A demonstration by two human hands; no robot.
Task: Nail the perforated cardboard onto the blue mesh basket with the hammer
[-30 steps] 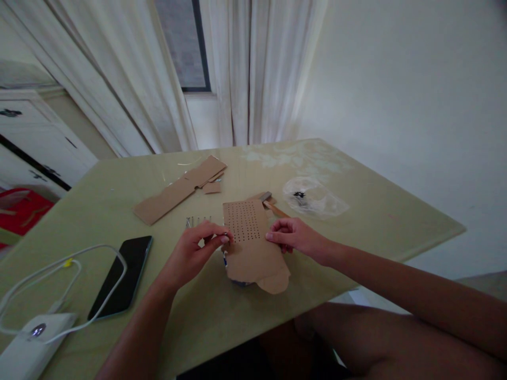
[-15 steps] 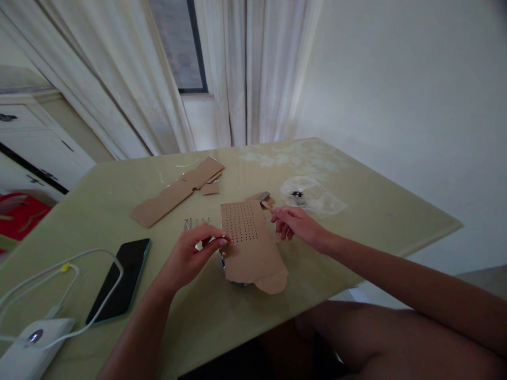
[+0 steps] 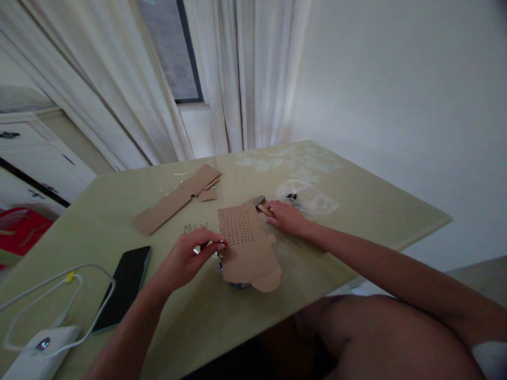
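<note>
A brown cardboard piece [image 3: 250, 261] with rows of small dark holes lies on the table, on top of something dark blue that shows at its lower edge. At its left edge is my left hand [image 3: 190, 256], thumb and forefinger pinched together; whatever they hold is too small to make out. My right hand [image 3: 285, 216] is low beside the upper right corner of the cardboard, its fingers around the wooden handle of a small hammer [image 3: 266, 210]. The hammer's grey metal head points away, towards the cardboard corner. Several nails [image 3: 196, 228] lie in a row just beyond my left hand.
Cardboard strips [image 3: 174, 206] lie at the back left. A clear plastic bag [image 3: 317, 199] with small black pieces lies at the back right. A black phone [image 3: 124, 287] and a white power bank [image 3: 43, 351] with a looped cable are at the near left.
My right hand has come down towards the table with the hammer and its grip looks closer to the head. My left hand keeps its pinch at the cardboard's edge. The view has shifted slightly.
</note>
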